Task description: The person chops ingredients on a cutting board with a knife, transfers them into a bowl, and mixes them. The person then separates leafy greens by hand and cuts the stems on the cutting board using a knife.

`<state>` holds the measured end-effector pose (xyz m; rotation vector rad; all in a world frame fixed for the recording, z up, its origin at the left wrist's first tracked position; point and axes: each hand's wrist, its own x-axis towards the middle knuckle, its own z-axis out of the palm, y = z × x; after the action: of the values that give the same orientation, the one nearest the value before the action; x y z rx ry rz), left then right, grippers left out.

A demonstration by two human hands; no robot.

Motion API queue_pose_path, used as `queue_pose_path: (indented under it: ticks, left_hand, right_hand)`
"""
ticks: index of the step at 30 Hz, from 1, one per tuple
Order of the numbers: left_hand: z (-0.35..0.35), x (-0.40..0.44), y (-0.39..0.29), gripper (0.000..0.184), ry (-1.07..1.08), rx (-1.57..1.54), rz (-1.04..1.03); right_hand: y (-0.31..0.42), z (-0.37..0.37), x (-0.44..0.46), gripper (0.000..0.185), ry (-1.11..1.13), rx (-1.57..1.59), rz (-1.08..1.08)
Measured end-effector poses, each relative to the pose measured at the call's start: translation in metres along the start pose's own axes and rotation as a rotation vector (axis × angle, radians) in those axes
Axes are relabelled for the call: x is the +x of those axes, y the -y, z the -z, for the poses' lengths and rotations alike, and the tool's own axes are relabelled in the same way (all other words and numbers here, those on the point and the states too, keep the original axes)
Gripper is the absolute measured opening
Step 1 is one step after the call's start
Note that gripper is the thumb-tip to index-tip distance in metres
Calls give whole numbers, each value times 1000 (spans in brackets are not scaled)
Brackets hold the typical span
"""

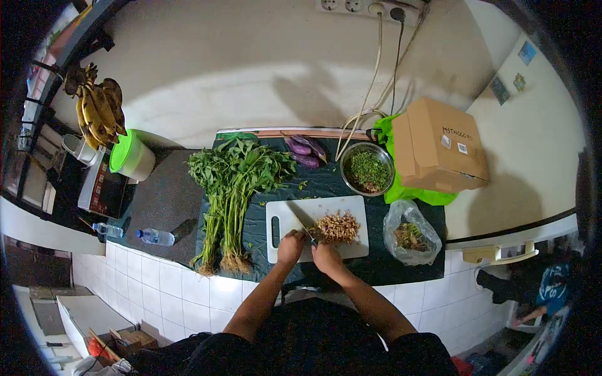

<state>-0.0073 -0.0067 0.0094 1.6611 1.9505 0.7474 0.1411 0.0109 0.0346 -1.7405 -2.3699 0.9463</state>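
My right hand (pixel 327 257) is closed around the handle of a kitchen knife (pixel 300 216). The blade slants up and left over a white cutting board (pixel 345 250). Beside the knife, my left hand (pixel 290 247) rests at the board's lower edge with its fingers curled; whatever is in them, if anything, I cannot make out. A pile of small light-brown chopped pieces (pixel 338 227) covers the board's right half. Behind the board stands a metal bowl (pixel 345 180) with chopped greens (pixel 369 169) inside.
Long-stemmed leafy greens with roots (pixel 229 200) lie left of the board; purple eggplants (pixel 302 150) are behind. To the right are a plastic bag of trimmings (pixel 412 241) and a cardboard box (pixel 439 147). Water bottles (pixel 155 237) lie left. Another person (pixel 552 288) is at far right.
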Motion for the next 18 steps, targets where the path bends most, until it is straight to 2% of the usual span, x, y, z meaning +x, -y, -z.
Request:
queue_pose_path:
  ticks: [1,5,9,11,16,18]
  left_hand:
    - [-1,0,1,14,-12,-2,13]
    - [-5,0,9,11,-27,6,-13]
    - [-1,0,3,10,-29,-44,46]
    - [-2,-1,6,12,-19,-22,-1]
    - [-4,-2,9,16,3,9,-57]
    - [-3,-4,13,18,23,46,-80]
  right_hand:
    - [1,5,-1,36,66,61,-3]
    - [2,5,-20,38,94,108,0]
    - [-1,-12,-39,38,34,74,-81]
    - [-4,-18,-38,37,29,78,-108]
    - [0,-11,-14,36,-52,-31,-43]
    - [-2,-11,-5,36,-43,39,-13]
